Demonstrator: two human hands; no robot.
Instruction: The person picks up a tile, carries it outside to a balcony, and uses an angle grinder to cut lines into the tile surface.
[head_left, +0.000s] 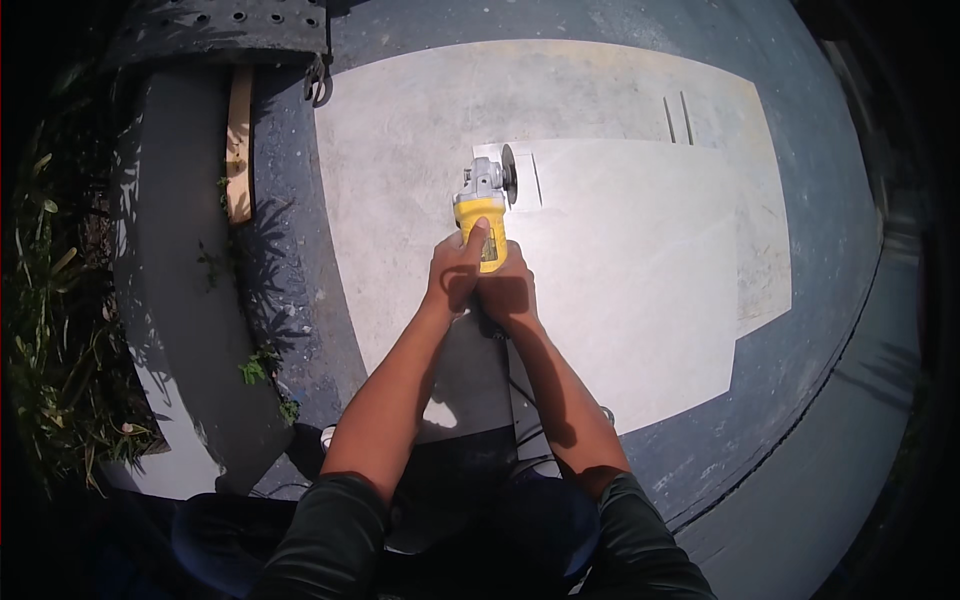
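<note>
Head view: left hand [455, 270] and right hand [509, 288] sit close together, both wrapped around yellow angle grinder [481, 208]. Grinder is over pale sheet's [640, 270] upper left corner, disc [511, 174] beside thin dark slit [536, 180]; contact unclear. Larger stained sheet [400, 130] lies underneath.

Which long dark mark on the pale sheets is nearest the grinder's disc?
The lone mark just right of the disc; the other two marks lie side by side, farther off.
</note>
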